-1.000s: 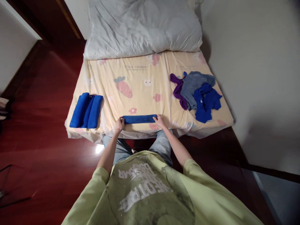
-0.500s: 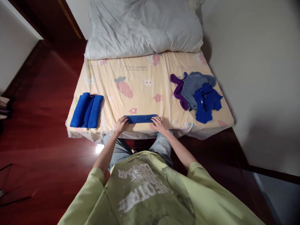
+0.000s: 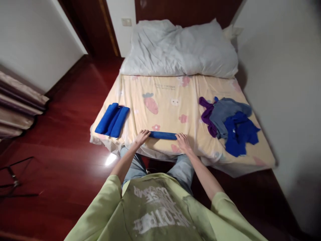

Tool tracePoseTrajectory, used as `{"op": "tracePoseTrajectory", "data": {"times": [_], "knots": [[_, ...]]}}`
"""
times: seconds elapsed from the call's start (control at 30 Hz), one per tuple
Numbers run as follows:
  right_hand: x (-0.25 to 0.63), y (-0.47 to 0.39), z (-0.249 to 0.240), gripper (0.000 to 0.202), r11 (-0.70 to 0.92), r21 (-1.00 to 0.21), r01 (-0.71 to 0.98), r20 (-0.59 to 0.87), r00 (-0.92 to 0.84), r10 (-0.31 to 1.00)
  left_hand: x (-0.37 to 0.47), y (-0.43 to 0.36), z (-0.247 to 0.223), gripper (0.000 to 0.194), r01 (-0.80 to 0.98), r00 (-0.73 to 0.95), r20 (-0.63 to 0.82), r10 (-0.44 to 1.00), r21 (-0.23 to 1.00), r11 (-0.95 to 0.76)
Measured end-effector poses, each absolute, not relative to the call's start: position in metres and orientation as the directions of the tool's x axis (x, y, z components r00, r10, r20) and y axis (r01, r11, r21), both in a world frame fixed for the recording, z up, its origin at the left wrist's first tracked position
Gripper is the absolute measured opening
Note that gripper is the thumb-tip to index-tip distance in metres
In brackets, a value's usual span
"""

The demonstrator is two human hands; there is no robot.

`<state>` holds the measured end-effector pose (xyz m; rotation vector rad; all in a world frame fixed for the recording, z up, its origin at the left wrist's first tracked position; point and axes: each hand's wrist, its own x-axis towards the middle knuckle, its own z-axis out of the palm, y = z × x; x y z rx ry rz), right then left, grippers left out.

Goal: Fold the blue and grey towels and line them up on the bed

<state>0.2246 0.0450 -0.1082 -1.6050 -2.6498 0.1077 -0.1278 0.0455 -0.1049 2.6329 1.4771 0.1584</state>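
A blue towel (image 3: 163, 135), folded or rolled into a narrow strip, lies crosswise on the bed near its front edge. My left hand (image 3: 143, 136) has its fingers closed around the strip's left end. At the opposite end, the fingers of my right hand (image 3: 183, 141) are curled over the cloth. Off to the left lie several blue towel rolls (image 3: 112, 119) side by side. On the right is a loose heap holding a crumpled blue cloth (image 3: 240, 134), a grey-blue cloth (image 3: 227, 112) and a purple cloth (image 3: 207, 115).
A yellow printed sheet (image 3: 165, 100) covers the bed. Across its far end lies a puffy pale quilt (image 3: 180, 50). Walls rise behind and at the right. A curtain (image 3: 20, 103) hangs at the left, and a thin black stand (image 3: 15, 180) is on the red floor.
The view has tilted up and shifted left, bringing in more of the far wall and curtain. Both hands now cover more of the strip's ends, and the strip looks slightly narrower.
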Motion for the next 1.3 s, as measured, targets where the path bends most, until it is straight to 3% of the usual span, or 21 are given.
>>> {"op": "tracePoseTrajectory", "data": {"times": [0.2, 0.4, 0.57, 0.77, 0.9, 1.03, 1.17, 1.3], "knots": [[0.214, 0.068, -0.078, 0.034, 0.585, 0.038, 0.810, 0.061, -0.587, 0.808, -0.158, 0.001, -0.094, 0.035, 0.788, 0.540, 0.149, 0.828, 0.254, -0.560], [0.148, 0.105, -0.058, 0.035, 0.710, 0.122, 0.694, 0.023, -0.717, 0.697, -0.206, -0.049, -0.097, 0.032, 0.730, 0.510, 0.292, 0.809, 0.350, -0.586], [0.056, 0.159, -0.048, 0.038, 0.827, 0.160, 0.538, 0.015, -0.840, 0.543, -0.255, -0.070, -0.102, 0.030, 0.798, 0.368, 0.433, 0.823, 0.308, -0.519], [-0.092, 0.233, -0.024, 0.038, 0.908, 0.175, 0.381, 0.098, -0.924, 0.369, -0.322, -0.069, -0.100, 0.034, 0.946, 0.139, 0.537, 0.832, 0.177, -0.272], [-0.179, 0.269, -0.027, 0.040, 0.928, 0.068, 0.367, 0.164, -0.921, 0.352, -0.358, -0.054, -0.107, 0.036, 0.984, 0.060, 0.542, 0.838, 0.111, -0.142], [-0.217, 0.270, -0.059, 0.047, 0.844, -0.137, 0.519, 0.101, -0.840, 0.533, -0.378, -0.037, -0.129, 0.035, 0.990, 0.036, 0.451, 0.892, 0.105, -0.093], [-0.194, 0.224, -0.092, 0.066, 0.751, -0.298, 0.589, 0.133, -0.754, 0.644, -0.381, -0.033, -0.151, 0.040, 0.981, -0.005, 0.417, 0.909, 0.177, -0.076], [-0.123, 0.137, -0.115, 0.062, 0.658, -0.467, 0.590, 0.212, -0.648, 0.732, -0.353, -0.047, -0.154, 0.045, 0.958, -0.081, 0.486, 0.870, 0.279, -0.067]]}}
